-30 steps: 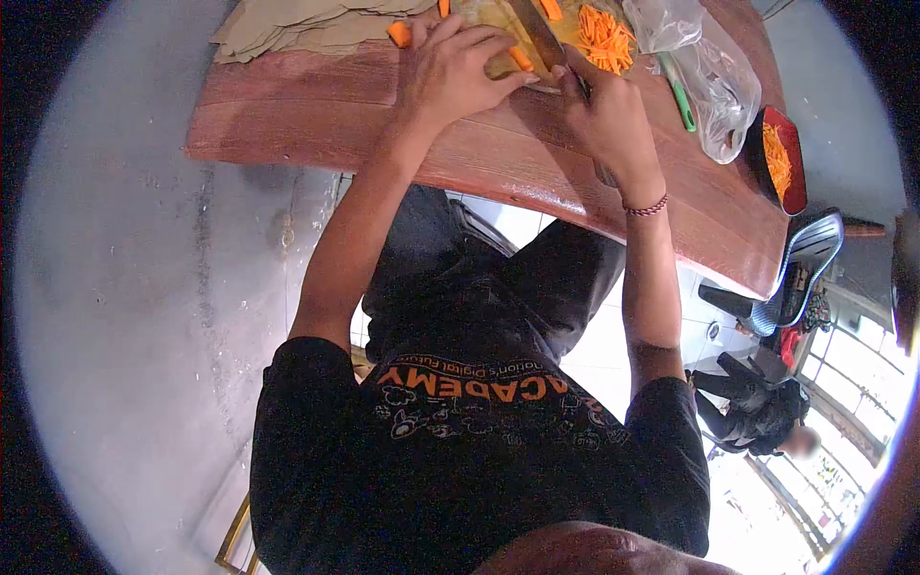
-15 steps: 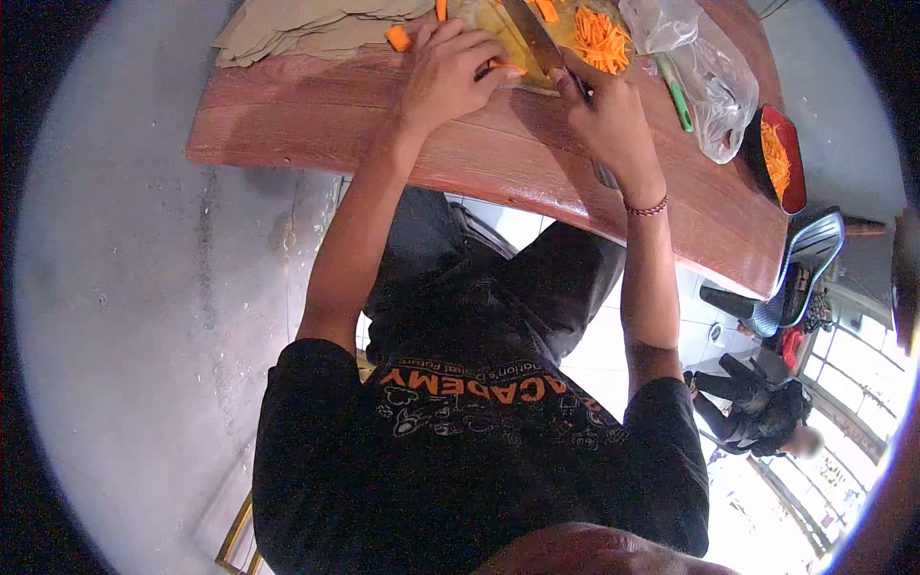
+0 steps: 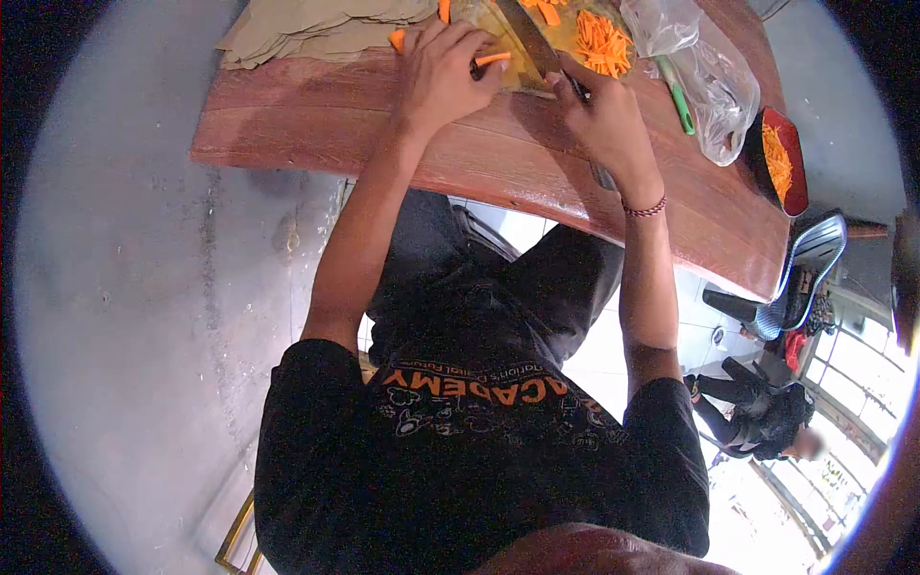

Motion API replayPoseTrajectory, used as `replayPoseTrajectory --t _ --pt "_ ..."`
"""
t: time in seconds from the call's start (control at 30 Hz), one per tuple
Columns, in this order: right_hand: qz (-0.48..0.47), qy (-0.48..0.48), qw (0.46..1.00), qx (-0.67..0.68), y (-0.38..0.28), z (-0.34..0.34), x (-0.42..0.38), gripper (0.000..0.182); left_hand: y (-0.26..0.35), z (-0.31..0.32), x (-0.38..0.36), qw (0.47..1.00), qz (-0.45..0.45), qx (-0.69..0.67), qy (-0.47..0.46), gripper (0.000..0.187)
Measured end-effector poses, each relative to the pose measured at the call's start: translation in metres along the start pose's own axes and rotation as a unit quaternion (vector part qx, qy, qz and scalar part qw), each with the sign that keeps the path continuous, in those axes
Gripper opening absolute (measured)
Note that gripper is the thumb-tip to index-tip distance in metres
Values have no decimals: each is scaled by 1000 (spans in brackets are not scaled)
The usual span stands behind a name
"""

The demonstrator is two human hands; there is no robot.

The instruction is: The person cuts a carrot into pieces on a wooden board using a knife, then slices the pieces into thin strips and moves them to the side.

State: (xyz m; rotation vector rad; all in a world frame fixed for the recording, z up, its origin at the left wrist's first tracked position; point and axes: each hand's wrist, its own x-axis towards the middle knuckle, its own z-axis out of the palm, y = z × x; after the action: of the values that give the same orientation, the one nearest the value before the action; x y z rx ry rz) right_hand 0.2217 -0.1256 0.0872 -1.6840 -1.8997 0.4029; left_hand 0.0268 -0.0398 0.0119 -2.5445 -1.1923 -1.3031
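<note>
Left hand (image 3: 446, 81): half closed, fingers curled and bunched, with a cut carrot piece (image 3: 493, 59) pinched at the thumb side; the exact fingertip contact is hard to see from here.
Right hand (image 3: 609, 120): closed round the dark handle of the knife (image 3: 527, 36), a braided bracelet (image 3: 644, 208) at its wrist.
Knife: blade slanting away from the right hand over the cutting board (image 3: 525, 79), to the right of the carrot piece and apart from it.
Carrot piece: orange, slim, on the near side of the board, its free end pointing toward the knife.
Carrot shreds (image 3: 602, 44): a loose bright heap on the board, just right of the blade.
Orange chunk (image 3: 398, 40): beside the left hand's knuckles.
Bowl (image 3: 795, 144): red inside and dark outside, near the table's right edge, with more orange shreds in it.
Plastic bag (image 3: 724, 105): clear, crumpled, lying beside a green handle (image 3: 681, 108).
Brown sheets (image 3: 307, 34): overlapping, at the left of the wooden table (image 3: 287, 105).
Black shirt (image 3: 479, 479): orange print reads "ACADEMY", with smaller lettering, partly legible as "Digital", and white doodles.
Background: a person in dark clothes (image 3: 757, 412), near a chair (image 3: 815, 254).
</note>
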Motion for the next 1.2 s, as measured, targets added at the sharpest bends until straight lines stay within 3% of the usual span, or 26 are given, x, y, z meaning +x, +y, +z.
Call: replayPoseTrajectory --t 0.13,0.57,0.67,0.73,0.83,1.13,1.2 --pt "4 -7 1000 -1 2 0 0 29 -8 0 0 998 -46 26 -42 20" --pt "3 4 999 40 10 2 1 31 11 -7 6 996 -2 47 -73 19" --pt "24 4 999 30 9 0 0 31 9 -7 6 998 -3 -3 -64 21" --pt "31 -5 999 39 8 -3 -1 31 5 0 3 989 -84 -91 -83 21" --pt "49 -8 998 41 4 -7 -1 31 6 0 0 987 -98 -70 -107 18" --pt "37 6 998 44 5 -2 -1 31 30 -2 -2 994 -96 7 -45 23" --pt "30 7 998 48 7 0 -1 31 28 -4 -4 995 -78 -30 -52 25"
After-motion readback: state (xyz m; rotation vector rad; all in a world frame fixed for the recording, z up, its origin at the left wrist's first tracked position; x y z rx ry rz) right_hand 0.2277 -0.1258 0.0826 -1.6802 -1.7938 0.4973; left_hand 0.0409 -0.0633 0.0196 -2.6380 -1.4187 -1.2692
